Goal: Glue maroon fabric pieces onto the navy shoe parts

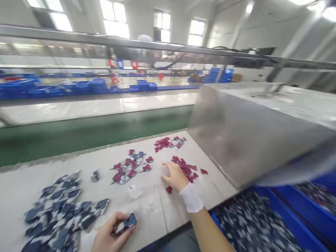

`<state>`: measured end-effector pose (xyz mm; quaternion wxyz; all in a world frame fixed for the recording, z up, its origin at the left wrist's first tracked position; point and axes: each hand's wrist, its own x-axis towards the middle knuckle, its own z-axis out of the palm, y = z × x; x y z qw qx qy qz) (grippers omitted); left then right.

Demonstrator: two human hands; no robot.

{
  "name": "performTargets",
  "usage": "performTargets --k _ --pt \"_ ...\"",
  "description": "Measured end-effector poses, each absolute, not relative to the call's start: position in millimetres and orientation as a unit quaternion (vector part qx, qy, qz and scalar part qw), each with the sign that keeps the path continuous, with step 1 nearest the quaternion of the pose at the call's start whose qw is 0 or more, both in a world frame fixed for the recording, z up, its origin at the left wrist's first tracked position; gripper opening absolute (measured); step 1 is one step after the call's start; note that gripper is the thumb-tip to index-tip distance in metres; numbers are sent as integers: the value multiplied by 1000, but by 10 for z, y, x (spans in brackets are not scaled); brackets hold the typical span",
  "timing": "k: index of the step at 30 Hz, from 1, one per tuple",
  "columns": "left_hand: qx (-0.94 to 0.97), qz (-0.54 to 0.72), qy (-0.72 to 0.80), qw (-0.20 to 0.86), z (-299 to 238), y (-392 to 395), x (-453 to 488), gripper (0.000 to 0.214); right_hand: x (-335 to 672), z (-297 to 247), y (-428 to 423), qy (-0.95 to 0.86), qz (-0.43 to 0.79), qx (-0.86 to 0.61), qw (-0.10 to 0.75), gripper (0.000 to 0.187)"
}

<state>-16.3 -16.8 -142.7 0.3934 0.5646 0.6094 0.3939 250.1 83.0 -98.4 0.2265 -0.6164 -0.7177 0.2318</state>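
Observation:
Low on the worktop, my left hand (111,232) pinches a small navy-and-white piece (130,220) between thumb and fingers. My right hand (174,175), with a white band at the wrist, is over the table beside a heap of small maroon pieces (183,166). Its thumb and index finger are spread, and nothing shows between them. One loose maroon piece (169,189) lies just under that hand. A small white round object (134,191) sits between my hands. What the pieces are made of is too blurred to tell.
Many navy-and-white pieces (63,206) cover the left of the white worktop (147,206). Mixed maroon, navy and white pieces (131,166) lie mid-table, with another maroon group (162,143) behind. A large metal housing (236,129) bounds the right side. Blue bins (278,210) full of pieces stand below right.

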Motion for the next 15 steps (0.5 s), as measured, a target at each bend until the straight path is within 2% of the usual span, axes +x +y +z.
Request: performTargets --k 4,9,12,15 --pt "540 415 620 390 -1477 -182 -133 44 2432 -1108 1059 -758 213 -594 165 32" --pt "583 346 616 401 -1382 -209 -180 20 1998 -1043 1356 -807 226 -536 100 29" --pt "581 340 609 419 -1370 -210 -189 18 1982 -969 1426 -817 252 -515 67 28" --pt "583 346 606 416 -1409 -218 -191 18 2289 -863 1340 -799 256 -539 72 32"
